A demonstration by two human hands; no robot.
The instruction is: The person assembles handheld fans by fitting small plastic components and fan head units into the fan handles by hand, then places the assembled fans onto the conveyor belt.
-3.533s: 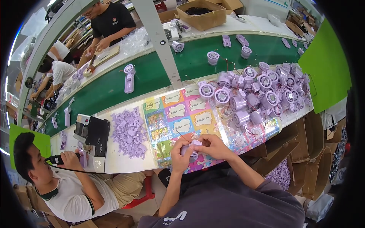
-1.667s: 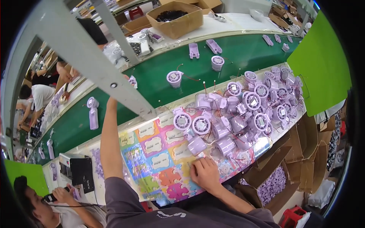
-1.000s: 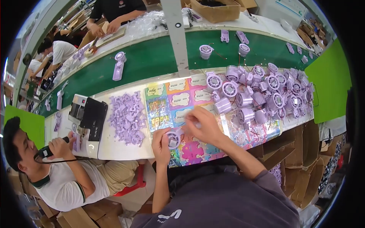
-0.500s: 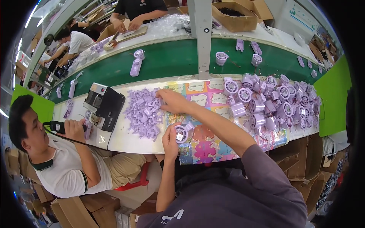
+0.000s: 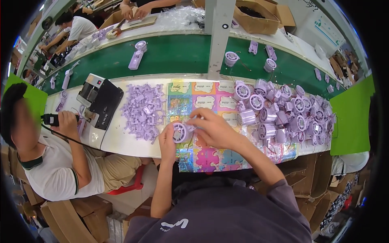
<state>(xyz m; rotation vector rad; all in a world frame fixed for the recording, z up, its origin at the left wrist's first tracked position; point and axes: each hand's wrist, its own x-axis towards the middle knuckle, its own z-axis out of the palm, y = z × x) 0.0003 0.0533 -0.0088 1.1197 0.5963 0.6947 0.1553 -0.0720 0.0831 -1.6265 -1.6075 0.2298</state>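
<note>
My left hand (image 5: 166,139) grips a round lilac fan housing (image 5: 178,135) with a ring-shaped front, held over the near left part of the colourful mat. From the right, my right hand (image 5: 214,128) reaches to the housing's upper right side, with thumb and fingertips pinched together there. Whatever those fingertips hold is too small and covered to make out. To the left of my hands lies a heap of small lilac plastic brackets (image 5: 144,109). A large pile of similar fan housings (image 5: 283,107) with thin wires sits on the right.
A black-and-silver machine (image 5: 101,99) stands left of the brackets. Beside it sits a co-worker (image 5: 60,162) holding a black tool. Beyond the table runs a green conveyor belt (image 5: 174,52) with several lilac parts, behind a grey post (image 5: 221,44). A green panel (image 5: 352,113) edges the right side.
My right hand has come back from the bracket heap to the fan housing in my left hand. The whole view has shifted slightly.
</note>
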